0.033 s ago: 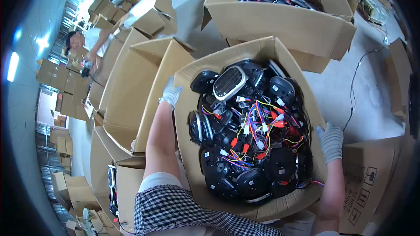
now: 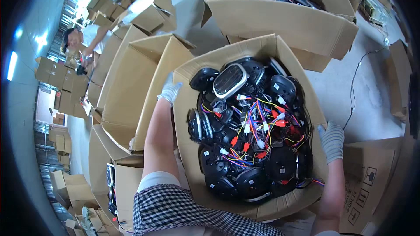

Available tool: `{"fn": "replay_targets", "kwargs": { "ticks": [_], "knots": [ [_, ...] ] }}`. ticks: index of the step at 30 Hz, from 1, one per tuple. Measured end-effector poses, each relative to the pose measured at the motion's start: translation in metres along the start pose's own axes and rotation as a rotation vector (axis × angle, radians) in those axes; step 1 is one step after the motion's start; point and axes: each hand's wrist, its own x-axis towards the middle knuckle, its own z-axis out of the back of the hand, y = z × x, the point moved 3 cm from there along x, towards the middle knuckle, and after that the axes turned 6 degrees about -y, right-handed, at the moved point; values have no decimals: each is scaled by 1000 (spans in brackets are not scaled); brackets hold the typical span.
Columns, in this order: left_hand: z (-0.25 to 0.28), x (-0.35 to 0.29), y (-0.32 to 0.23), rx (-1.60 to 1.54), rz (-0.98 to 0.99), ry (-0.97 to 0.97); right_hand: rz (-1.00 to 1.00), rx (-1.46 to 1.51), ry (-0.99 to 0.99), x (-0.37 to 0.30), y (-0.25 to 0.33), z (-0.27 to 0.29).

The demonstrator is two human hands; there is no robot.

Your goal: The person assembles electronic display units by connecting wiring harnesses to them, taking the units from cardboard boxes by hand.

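An open cardboard box (image 2: pixel 258 213) stands in front of me, filled with black rounded electrical units (image 2: pixel 251 182). One unit with a silver rim (image 2: pixel 230 81) lies on top near the far side. Bundles of coloured wires (image 2: pixel 251 126) with red and white plugs spread over the middle of the pile. On the box's left edge, my left hand (image 2: pixel 169 91), in a pale glove, is closed around the cardboard. My right hand (image 2: pixel 331 142), also gloved, grips the right edge, its thumb at the rim.
An empty-looking open box (image 2: pixel 131 91) adjoins on the left. Beyond stands another box (image 2: pixel 280 19) holding wired parts. A printed carton (image 2: pixel 363 183) is at right, and a cable (image 2: pixel 352 91) runs along the floor. At the far left a person (image 2: pixel 89 41) holds a dark tool.
The other person's hand and tool have shifted slightly left and down. My hands keep the same hold on the box edges.
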Motion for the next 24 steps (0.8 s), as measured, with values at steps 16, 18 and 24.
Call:
{"fn": "replay_targets", "kwargs": {
  "ticks": [16,18,24],
  "knots": [
    [34,37,-62,530,121,520,-82,11,-17,3,13,5],
    [17,34,-60,686,-102,366,-87,29,-49,3,12,10],
    [43,-9,-113,619,-304,264,-10,157,-33,-2,12,2]
  ]
}}
